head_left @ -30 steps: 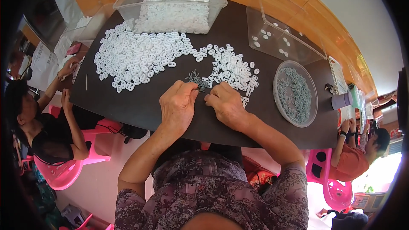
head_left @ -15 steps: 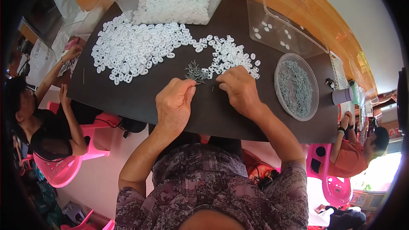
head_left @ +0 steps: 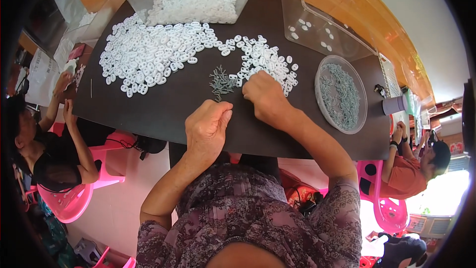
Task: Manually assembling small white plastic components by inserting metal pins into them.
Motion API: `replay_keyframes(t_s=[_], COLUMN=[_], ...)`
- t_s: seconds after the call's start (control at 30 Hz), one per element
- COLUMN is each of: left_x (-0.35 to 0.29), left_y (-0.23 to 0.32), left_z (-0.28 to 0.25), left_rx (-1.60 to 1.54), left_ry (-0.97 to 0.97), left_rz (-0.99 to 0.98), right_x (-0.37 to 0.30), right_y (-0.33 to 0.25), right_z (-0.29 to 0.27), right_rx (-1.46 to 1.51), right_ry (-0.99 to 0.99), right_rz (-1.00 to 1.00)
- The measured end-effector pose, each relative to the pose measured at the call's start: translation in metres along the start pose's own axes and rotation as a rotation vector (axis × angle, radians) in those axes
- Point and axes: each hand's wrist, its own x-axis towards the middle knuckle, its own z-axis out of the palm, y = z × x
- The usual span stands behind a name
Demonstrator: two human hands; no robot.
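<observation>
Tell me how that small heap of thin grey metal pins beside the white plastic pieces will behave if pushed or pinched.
The small heap of thin grey metal pins lies criss-crossed on the dark table, so a push would probably scatter it rather than slide it whole. Each pin looks stiff, slender and light, likely to slip from a pinch. The right hand rests beside it.

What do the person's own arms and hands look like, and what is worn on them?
Both hands, the left hand and the right hand, are bare, with no gloves; no rings or watch show. The forearms are uncovered. Short sleeves of a purple-grey patterned blouse end near the elbows.
</observation>
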Motion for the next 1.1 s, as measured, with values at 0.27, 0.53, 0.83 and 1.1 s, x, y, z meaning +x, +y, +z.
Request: replay_keyframes(t_s=[0.27, 0.53, 0.83, 1.1], left_x=[0.000, 0.004, 0.006, -0.008], left_y=[0.010, 0.006, 0.007, 0.013], left_z=[0.046, 0.081, 0.041, 0.013], left_rx=[0.219, 0.474, -0.017, -0.213], left_ry=[-0.127, -0.222, -0.248, -0.172], left_rz=[0.212, 0.323, -0.040, -0.193], right_x=[-0.010, -0.041, -0.052, -0.048], right_y=[-0.003, -0.010, -0.028, -0.063], right_z=[-0.059, -0.061, -0.059, -0.033], right_rx=[0.386, 0.500, 0.496, 0.757], right_ry=[0.184, 0.279, 0.306, 0.248], right_rz=[0.508, 0.689, 0.638, 0.683])
